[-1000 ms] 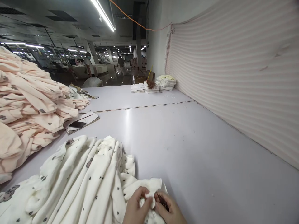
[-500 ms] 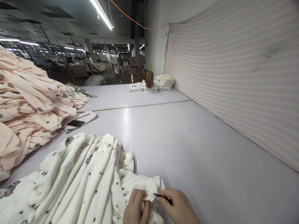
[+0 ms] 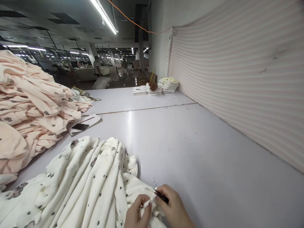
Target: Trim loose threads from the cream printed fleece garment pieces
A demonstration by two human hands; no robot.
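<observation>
At the bottom of the head view my left hand (image 3: 136, 212) pinches an edge of a white garment (image 3: 80, 183) printed with small dark figures. It belongs to a heap of such white garments spread over the near left of the grey table (image 3: 194, 148). My right hand (image 3: 174, 209) is closed on a small dark thread snip (image 3: 161, 195), whose tip points left at the pinched edge. The two hands nearly touch.
A tall heap of peach printed garments (image 3: 30, 107) fills the left side. A dark phone (image 3: 80, 126) lies on papers beside it. Folded stacks (image 3: 168, 84) stand at the table's far end. A striped cloth wall (image 3: 242, 79) runs along the right. People stand far back.
My right hand has shifted left and a little up with the snip, closer to the cloth edge. My left hand has kept its pinch on the white garment.
</observation>
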